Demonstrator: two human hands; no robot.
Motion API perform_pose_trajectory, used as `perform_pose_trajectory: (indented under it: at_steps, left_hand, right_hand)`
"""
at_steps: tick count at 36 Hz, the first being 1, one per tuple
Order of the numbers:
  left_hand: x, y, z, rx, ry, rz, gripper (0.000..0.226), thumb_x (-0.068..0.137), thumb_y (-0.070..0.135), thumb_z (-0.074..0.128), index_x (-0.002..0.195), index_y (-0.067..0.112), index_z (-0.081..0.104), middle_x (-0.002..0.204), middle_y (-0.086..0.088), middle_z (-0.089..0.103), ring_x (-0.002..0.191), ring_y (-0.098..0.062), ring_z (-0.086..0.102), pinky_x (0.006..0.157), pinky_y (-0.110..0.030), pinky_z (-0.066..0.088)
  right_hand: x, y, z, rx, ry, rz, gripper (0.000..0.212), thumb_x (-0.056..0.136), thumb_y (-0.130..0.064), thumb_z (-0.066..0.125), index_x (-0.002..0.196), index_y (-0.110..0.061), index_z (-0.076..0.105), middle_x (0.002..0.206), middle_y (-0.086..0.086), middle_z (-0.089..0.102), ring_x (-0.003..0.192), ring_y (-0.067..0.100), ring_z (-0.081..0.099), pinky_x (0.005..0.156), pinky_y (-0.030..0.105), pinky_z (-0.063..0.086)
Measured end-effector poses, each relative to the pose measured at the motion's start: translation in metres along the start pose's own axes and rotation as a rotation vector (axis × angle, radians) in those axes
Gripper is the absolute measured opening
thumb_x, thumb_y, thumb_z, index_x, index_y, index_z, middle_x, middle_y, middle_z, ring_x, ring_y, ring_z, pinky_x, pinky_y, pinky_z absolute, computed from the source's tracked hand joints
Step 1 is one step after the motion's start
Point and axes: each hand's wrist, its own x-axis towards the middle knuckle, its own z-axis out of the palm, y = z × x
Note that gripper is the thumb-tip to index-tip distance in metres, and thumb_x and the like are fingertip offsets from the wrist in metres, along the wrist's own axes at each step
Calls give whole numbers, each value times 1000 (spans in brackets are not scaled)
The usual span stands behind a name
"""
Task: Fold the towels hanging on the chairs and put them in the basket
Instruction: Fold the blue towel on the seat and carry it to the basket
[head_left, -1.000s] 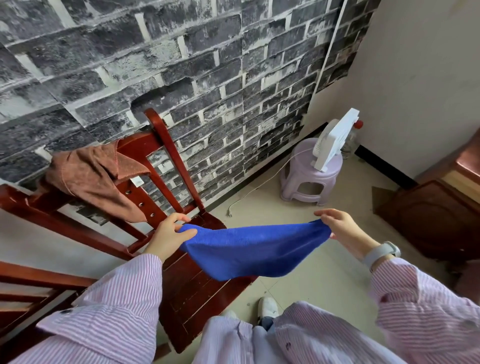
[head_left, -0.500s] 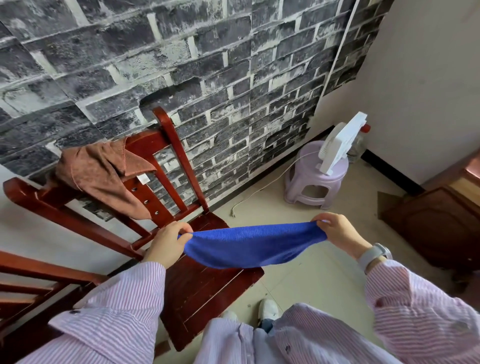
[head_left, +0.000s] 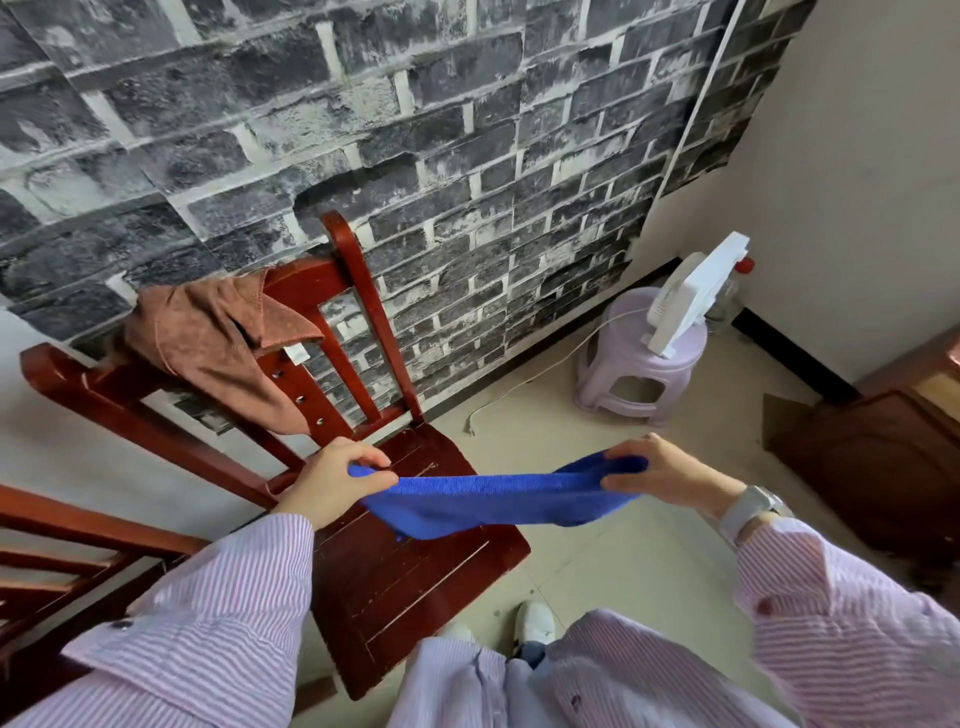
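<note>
Fingers and thumb of our left hand pinch one end of the blue towel, and those of our right hand curl round the other end, so the cloth is stretched between them as a narrow, doubled band that sags a little in the middle. We hold it in the air, above the front of the seat of the red wooden chair and the floor beside it; it does not rest on the seat.

A brown towel hangs over the top rail of that chair's back, bunched and drooping down over the slats. Just below it a small white label shows; we cannot read any writing on it. Part of a second red chair shows at the left edge.

We wear a pink striped shirt, and a pale watch sits on our right wrist; its face is turned from view and no brand shows. Beyond our hands a lilac plastic stool stands by the brick-patterned wall, with a white fan tilted on top of it and its cord trailing over the floor. A dark wooden cabinet stands at the right.
</note>
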Motion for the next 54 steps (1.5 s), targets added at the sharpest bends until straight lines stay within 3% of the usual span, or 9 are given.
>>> perform_pose_trajectory:
  at_steps: [3, 6, 13, 18, 25, 30, 43, 49, 54]
  left_hand:
    - [-6, -5, 2, 112, -99, 2, 30, 71, 21, 77, 97, 27, 64, 103, 2, 50, 94, -10, 50, 83, -21, 34]
    - [-7, -15, 5, 279, -91, 24, 30, 79, 14, 69, 108, 15, 67, 101, 0, 48, 93, -10, 47, 81, -18, 30]
    - [-10, -34, -17, 356, 367, -87, 19, 89, 16, 55, 99, 19, 70, 96, -7, 66, 95, -31, 56, 77, -40, 47]
    - [-14, -40, -40, 336, 596, -125, 20, 87, 17, 57, 101, 22, 71, 97, -10, 69, 94, -35, 56, 74, -39, 44]
    - [-31, -73, -60, 318, 767, -52, 20, 81, 9, 58, 94, 14, 72, 89, -10, 69, 85, -33, 59, 69, -39, 46]
    - [-44, -99, -53, 354, 841, 17, 23, 72, -6, 64, 90, 4, 72, 85, -13, 70, 79, -33, 61, 74, -40, 48]
    - [-69, -231, 104, 320, 488, -138, 27, 65, -2, 57, 85, 7, 73, 80, -7, 70, 74, -28, 61, 69, -28, 40]
    - [-86, -272, 189, 300, 256, -243, 38, 67, 15, 38, 78, 8, 74, 77, -9, 71, 72, -29, 66, 68, -29, 43]
    - [-85, -295, 236, 292, 80, -367, 29, 67, 2, 50, 85, 6, 73, 81, -12, 71, 79, -34, 64, 68, -41, 52]
  right_hand:
    - [2, -5, 10, -318, -135, -14, 39, 82, -38, 62, 118, -25, 55, 116, 1, 40, 101, 18, 44, 91, 32, 41]
    - [7, -15, 20, -516, 11, -56, 29, 89, -30, 50, 117, -27, 57, 118, 2, 38, 108, 21, 43, 88, 34, 35]
    - [43, -47, 25, -514, 248, -177, 28, 93, -28, 44, 115, -26, 61, 137, 0, 38, 121, 25, 36, 93, 36, 33]
    - [70, -90, 23, -478, 322, -228, 27, 95, -27, 41, 112, -19, 60, 117, 3, 56, 112, 26, 46, 86, 35, 34]
    - [85, -127, 31, -335, 473, -437, 51, 79, -35, 25, 100, -12, 66, 99, 9, 66, 99, 31, 59, 81, 40, 38]
    - [92, -131, 48, -358, 525, -543, 35, 77, -17, 40, 98, -11, 68, 89, 10, 68, 82, 35, 63, 74, 44, 44]
    - [126, -15, 184, -473, 236, -603, 23, 75, -11, 55, 90, -11, 72, 76, 10, 66, 59, 35, 62, 63, 40, 49]
    - [119, 62, 252, -566, -91, -477, 19, 71, -9, 65, 87, -16, 73, 78, 10, 68, 70, 34, 65, 69, 45, 49]
    - [119, 102, 286, -628, -280, -348, 21, 77, -3, 65, 94, -15, 71, 90, 13, 67, 85, 36, 63, 81, 45, 43]
